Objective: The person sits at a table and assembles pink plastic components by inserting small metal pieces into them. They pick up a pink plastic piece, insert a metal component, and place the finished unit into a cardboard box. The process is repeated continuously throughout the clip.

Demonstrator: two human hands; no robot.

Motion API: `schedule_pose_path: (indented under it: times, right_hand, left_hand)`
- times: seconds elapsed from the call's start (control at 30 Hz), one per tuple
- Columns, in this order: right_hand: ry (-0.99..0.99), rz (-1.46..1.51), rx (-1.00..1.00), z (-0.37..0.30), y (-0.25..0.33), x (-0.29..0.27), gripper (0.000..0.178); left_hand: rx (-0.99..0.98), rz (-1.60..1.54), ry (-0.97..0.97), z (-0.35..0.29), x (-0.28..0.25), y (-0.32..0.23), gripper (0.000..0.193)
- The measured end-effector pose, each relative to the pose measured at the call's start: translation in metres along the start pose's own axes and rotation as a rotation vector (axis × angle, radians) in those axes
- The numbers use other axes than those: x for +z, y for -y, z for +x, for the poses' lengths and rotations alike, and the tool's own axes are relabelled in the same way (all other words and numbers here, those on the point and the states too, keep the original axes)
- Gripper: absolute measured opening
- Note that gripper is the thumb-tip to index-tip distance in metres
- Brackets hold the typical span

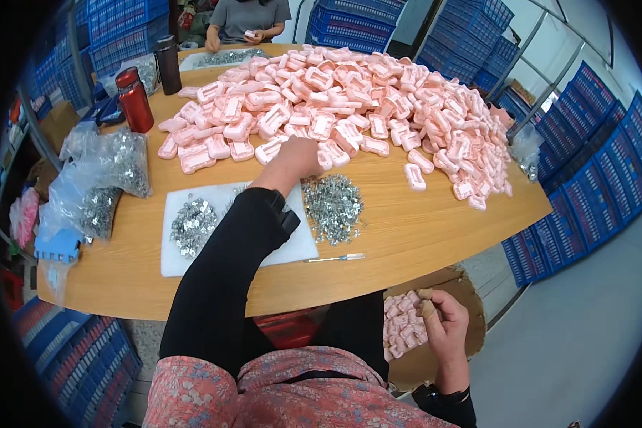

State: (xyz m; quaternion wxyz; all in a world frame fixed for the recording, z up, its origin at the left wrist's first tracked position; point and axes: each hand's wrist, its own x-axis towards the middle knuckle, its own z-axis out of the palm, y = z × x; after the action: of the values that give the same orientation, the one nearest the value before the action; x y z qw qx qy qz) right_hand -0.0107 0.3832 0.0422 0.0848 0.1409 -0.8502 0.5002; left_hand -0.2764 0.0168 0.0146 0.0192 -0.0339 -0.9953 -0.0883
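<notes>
My left hand (301,157) reaches across the table to the near edge of a heap of pink plastic casings (321,121). Its fingers are hidden behind the back of the hand, so I cannot tell whether it grips a casing. Beneath that forearm lies a white foam sheet (285,246) with a pile of small metal parts (192,225). Another heap of small metal pieces (333,207) is on the wood beside it. My right hand (448,324) hovers over a cardboard box (471,314) of pink casings, thumb and forefinger in tan covers, slightly apart, with nothing visible between them.
A thin screwdriver (335,257) lies near the table's front edge. Bags of metal parts (125,160), a red flask (133,100) and a dark bottle (167,64) stand left. Opposite sits another person (246,21). Blue crates (585,178) are stacked around the table (399,221).
</notes>
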Motion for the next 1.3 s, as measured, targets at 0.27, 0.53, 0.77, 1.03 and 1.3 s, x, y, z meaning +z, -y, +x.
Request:
schedule_pose_path:
  times: [0.27, 0.53, 0.77, 1.03, 1.3]
  right_hand:
    - [0.019, 0.116, 0.126, -0.02, 0.024, 0.034, 0.017]
    - [0.214, -0.14, -0.001, 0.022, 0.037, 0.091, 0.018]
    - [0.22, -0.063, -0.106, 0.093, 0.034, 0.137, 0.014]
    - [0.396, -0.393, -0.42, 0.154, 0.026, 0.194, 0.015]
    - [0.453, -0.389, -0.519, 0.159, 0.033, 0.185, 0.008]
  left_hand:
    - [-0.047, -0.367, -0.224, -0.05, -0.049, 0.035, 0.062]
    - [-0.144, -1.13, -0.014, -0.181, -0.088, 0.068, 0.062]
    - [-0.216, -1.714, -0.067, -0.252, -0.057, 0.069, 0.045]
    - [-0.36, -2.132, -0.001, -0.312, -0.035, 0.036, 0.065]
    - [-0.476, -2.167, 0.029, -0.303, -0.021, 0.006, 0.052]
